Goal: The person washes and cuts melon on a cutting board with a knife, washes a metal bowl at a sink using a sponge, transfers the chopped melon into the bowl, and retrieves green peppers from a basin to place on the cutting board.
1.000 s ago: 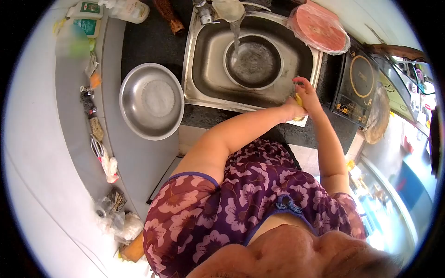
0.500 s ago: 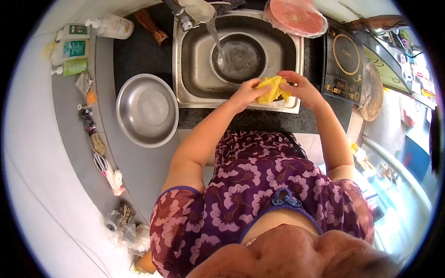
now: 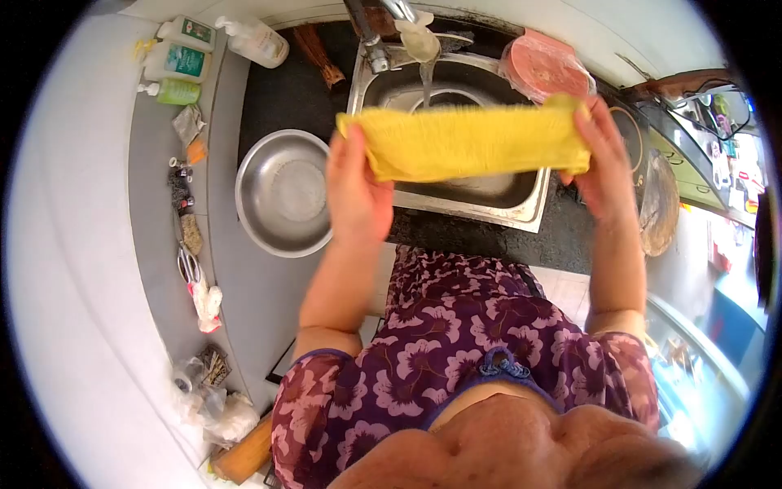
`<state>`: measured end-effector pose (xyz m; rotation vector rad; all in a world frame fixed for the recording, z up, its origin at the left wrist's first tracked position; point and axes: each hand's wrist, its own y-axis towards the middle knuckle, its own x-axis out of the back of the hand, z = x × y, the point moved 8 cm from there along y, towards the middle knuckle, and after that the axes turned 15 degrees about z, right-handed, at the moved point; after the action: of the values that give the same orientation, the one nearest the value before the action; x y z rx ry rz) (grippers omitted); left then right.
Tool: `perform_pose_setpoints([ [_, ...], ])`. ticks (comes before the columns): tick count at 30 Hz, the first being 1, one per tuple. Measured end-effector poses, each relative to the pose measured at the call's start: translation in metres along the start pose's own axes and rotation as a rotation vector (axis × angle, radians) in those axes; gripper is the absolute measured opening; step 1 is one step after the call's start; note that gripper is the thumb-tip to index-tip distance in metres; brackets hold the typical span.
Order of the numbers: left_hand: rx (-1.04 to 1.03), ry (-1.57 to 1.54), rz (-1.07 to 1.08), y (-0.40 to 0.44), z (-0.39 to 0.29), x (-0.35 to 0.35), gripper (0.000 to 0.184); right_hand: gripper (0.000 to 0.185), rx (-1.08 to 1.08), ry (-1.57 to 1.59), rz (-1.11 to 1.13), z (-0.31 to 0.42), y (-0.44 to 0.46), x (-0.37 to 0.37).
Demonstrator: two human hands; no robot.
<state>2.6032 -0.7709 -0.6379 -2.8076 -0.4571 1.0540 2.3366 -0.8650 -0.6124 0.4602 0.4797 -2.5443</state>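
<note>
A yellow cloth (image 3: 472,145) is stretched out wide between my two hands, above the front part of the sink (image 3: 521,213). My left hand (image 3: 357,187) grips its left end, thumb on top. At the other end my right hand (image 3: 604,155) is closed on the cloth, slightly smeared by motion. Behind the cloth, water runs from the tap (image 3: 376,59) into the sink. Only the rim of a round metal basin (image 3: 456,96) shows there; the cloth hides most of it.
A steel bowl (image 3: 265,183) stands left of the sink. Soap bottles (image 3: 254,42) line the back left corner. A pink round board (image 3: 547,69) in plastic lies at the back right, near a black induction cooker (image 3: 631,134). Scissors (image 3: 189,265) rest on the left ledge.
The crumpled yellow cloth has been opened out and lifted. My hands have moved apart, each holding one end. The view has shifted slightly.
</note>
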Motion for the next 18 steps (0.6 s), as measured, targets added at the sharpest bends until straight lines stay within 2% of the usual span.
perform_pose_setpoints([
  [2, -0.087, 0.041, 0.041, 0.013, -0.052, -0.026, 0.028, 0.037, 0.13, -0.134, 0.008, 0.049, 0.015, -0.017],
  [3, -0.145, 0.051, 0.077, 0.024, -0.077, -0.036, 0.028, 0.034, 0.226, -0.134, 0.022, 0.071, 0.022, -0.016],
  [5, -0.243, 0.062, 0.248, 0.039, -0.125, -0.072, 0.03, 0.034, 0.385, -0.111, -0.092, 0.119, 0.03, -0.013],
  [6, -0.253, 0.011, 0.413, 0.049, -0.145, -0.081, 0.031, 0.035, 0.475, -0.119, -0.016, 0.141, 0.038, -0.01],
  [8, -0.256, -0.099, 0.738, 0.066, -0.174, -0.091, 0.033, 0.04, 0.606, -0.172, 0.362, 0.174, 0.047, -0.064],
  [10, -0.341, 0.071, 0.383, 0.082, -0.169, -0.066, 0.034, 0.043, 0.605, -0.245, 0.334, 0.169, 0.079, -0.074],
  [11, -0.377, 0.157, 0.204, 0.084, -0.162, -0.053, 0.034, 0.043, 0.552, -0.238, 0.314, 0.152, 0.084, -0.074],
  [12, -0.316, 0.155, 0.146, 0.08, -0.136, -0.05, 0.034, 0.048, 0.515, -0.162, 0.272, 0.125, 0.095, -0.071],
  [13, -0.22, 0.139, 0.146, 0.088, -0.112, -0.024, 0.035, 0.06, 0.391, 0.03, 0.265, 0.085, 0.108, -0.053],
  [15, 0.013, 0.144, 0.085, 0.092, -0.048, 0.043, 0.037, 0.045, 0.147, 0.058, 0.177, -0.037, 0.136, 0.014],
  [16, 0.11, 0.198, -0.09, 0.071, -0.02, 0.075, 0.039, 0.048, -0.005, 0.096, -0.024, -0.108, 0.131, 0.044],
  [17, 0.156, 0.213, -0.146, 0.051, -0.001, 0.088, 0.039, 0.046, -0.24, 0.058, -0.144, -0.202, 0.126, 0.094],
  [18, 0.203, 0.229, -0.202, 0.031, 0.017, 0.101, 0.039, 0.042, -0.515, -0.013, -0.277, -0.265, 0.1, 0.115],
])
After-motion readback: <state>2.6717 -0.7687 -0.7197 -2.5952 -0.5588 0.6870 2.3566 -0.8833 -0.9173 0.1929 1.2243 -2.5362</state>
